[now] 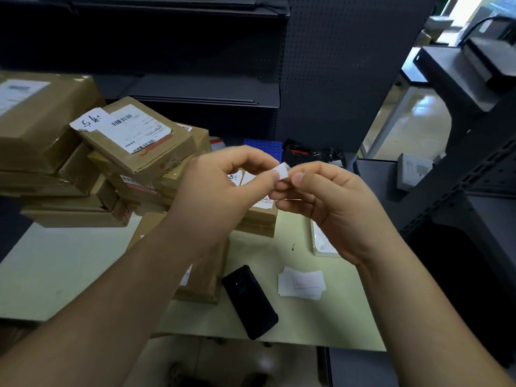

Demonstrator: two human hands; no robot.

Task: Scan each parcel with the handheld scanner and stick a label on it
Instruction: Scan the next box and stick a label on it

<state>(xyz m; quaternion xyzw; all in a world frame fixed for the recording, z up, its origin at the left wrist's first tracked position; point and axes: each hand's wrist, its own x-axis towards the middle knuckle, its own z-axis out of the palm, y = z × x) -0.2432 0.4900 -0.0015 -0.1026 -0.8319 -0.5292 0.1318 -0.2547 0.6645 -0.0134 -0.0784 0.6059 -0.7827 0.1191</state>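
**Label pinched in both hands, parcel low and to the left**

You had both hands raised together over the worktop (pixel 69 269). Your left hand (pixel 223 177) and right hand (pixel 332 210) met at the fingertips, each pinching the small white label (pixel 282 171). Its top corner stood up between your thumbs. It looked as though you were peeling it from its backing, though the paper was too small and too covered by fingers to be sure.

What mattered for the next move was where the parcel (pixel 208 277) lay. It lay flat on the worktop below the label and toward you, under your left forearm. Its long axis ran away from you, roughly in line with that arm. Your left hand was the nearer one, so the label had to come down and left to reach the parcel's top face.

The handheld scanner (pixel 250 301) lay face down just beside the parcel's right edge, with no hand on it. Some loose white slips (pixel 301 283) sat a little further right, under your right wrist. The stack of parcels (pixel 134 141) stood off to the left, well apart from the label.
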